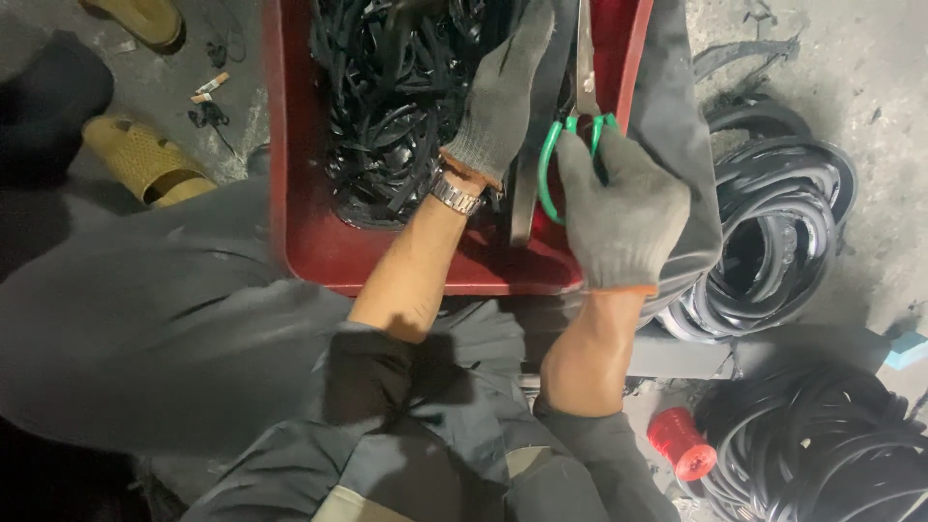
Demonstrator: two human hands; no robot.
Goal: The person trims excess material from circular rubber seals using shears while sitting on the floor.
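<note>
Head view: knit-gloved right hand (619,208) clenched on green-handled scissors (580,116), left hand (503,97) gripping flat black rubber strip (530,164) over red tub (309,232).

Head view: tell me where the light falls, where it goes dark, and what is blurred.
Head view: light falls brightest on the concrete floor at upper right; the lower left corner goes near black; the left hand and right hand, in grey gloves, look slightly soft; the scissors and red tub read clearly; no strong glare.

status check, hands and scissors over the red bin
Right hand gripping green-handled scissors. Left hand holding black rubber strip over red bin. Nothing blocking the cut.
</note>
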